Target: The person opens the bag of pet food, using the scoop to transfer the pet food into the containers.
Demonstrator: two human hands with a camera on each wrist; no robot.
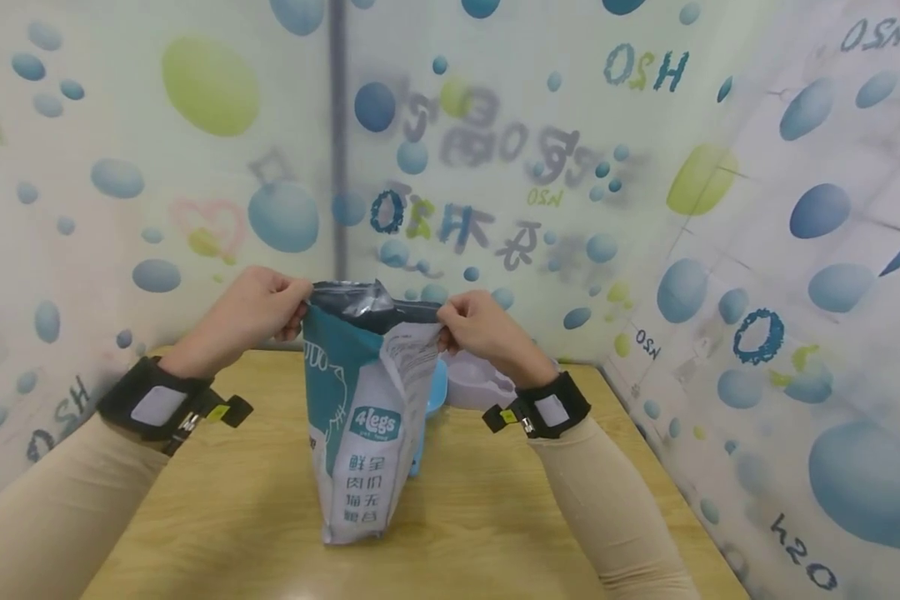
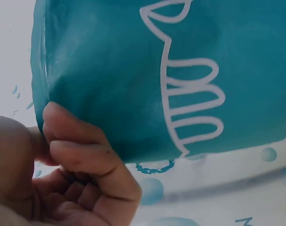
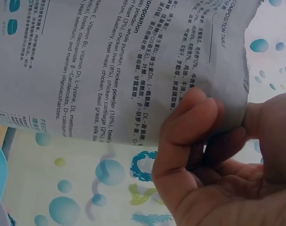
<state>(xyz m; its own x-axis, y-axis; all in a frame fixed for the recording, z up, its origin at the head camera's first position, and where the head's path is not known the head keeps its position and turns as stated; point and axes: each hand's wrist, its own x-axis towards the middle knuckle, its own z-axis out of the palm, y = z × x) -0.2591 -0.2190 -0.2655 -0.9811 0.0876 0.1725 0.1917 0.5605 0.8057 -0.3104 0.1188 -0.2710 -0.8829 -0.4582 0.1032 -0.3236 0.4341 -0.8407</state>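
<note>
A teal and white pet food bag (image 1: 367, 417) is held up over the wooden table between both hands, its silvery mouth partly spread. At the bag's top left corner, the left hand (image 1: 266, 304) pinches the rim between thumb and fingers. The right hand (image 1: 487, 329) pinches the opposite top corner. In the left wrist view the left hand (image 2: 86, 174) grips the teal face's edge. Printed text covers the pale side by the right hand (image 3: 204, 146) in the right wrist view. The bag's contents are hidden.
Behind the bag, partly hidden, is a light blue plastic item (image 1: 437, 387). A pale lilac tray-like object (image 1: 480, 385) sits at the table's back right. The wooden table (image 1: 495, 517) meets patterned curtain-like walls (image 1: 720, 250) at the back and right.
</note>
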